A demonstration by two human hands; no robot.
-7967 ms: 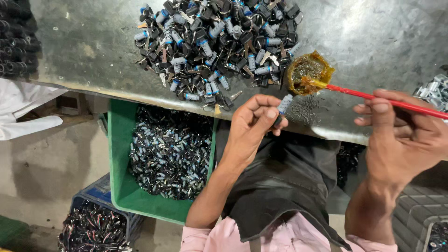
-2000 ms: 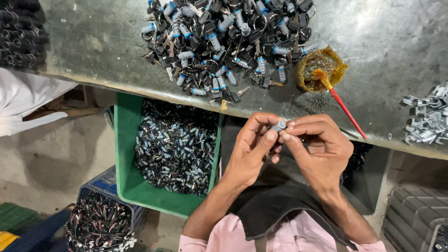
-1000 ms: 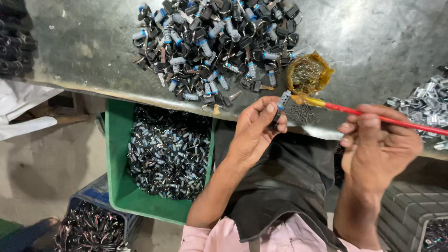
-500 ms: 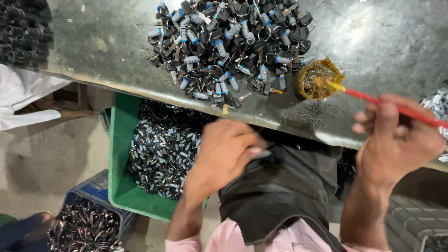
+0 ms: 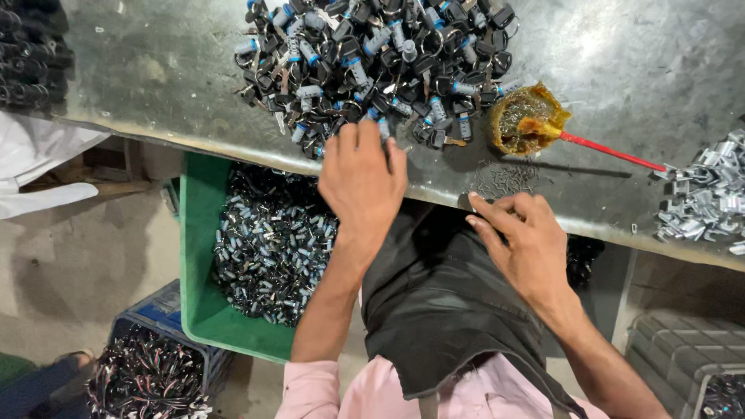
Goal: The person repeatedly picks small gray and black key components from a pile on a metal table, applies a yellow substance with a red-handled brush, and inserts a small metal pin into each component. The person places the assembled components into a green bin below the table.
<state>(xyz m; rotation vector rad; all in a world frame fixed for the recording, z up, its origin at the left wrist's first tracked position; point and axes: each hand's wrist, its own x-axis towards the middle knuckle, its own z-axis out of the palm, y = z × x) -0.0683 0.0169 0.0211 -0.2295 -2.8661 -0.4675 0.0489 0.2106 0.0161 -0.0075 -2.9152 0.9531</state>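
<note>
Head view: left hand (image 5: pixel 363 174) lies palm down, fingers spread, fingertips touching the near edge of the parts pile (image 5: pixel 372 62) on the grey metal table (image 5: pixel 636 70). Right hand (image 5: pixel 521 237), fingers loosely curled, touches small clips (image 5: pixel 504 177) at the table edge. Red brush (image 5: pixel 609 151) lies apart, handle pointing right, bristles in the grease (image 5: pixel 526 120). Green bin (image 5: pixel 198 256) sits below.

Head camera looks steeply down, close above the metal bench (image 5: pixel 636 62).

Parts pile (image 5: pixel 372 62) on table (image 5: pixel 155 70), crate (image 5: pixel 198 256) below (left), clips (image 5: pixel 710 194) right
</note>
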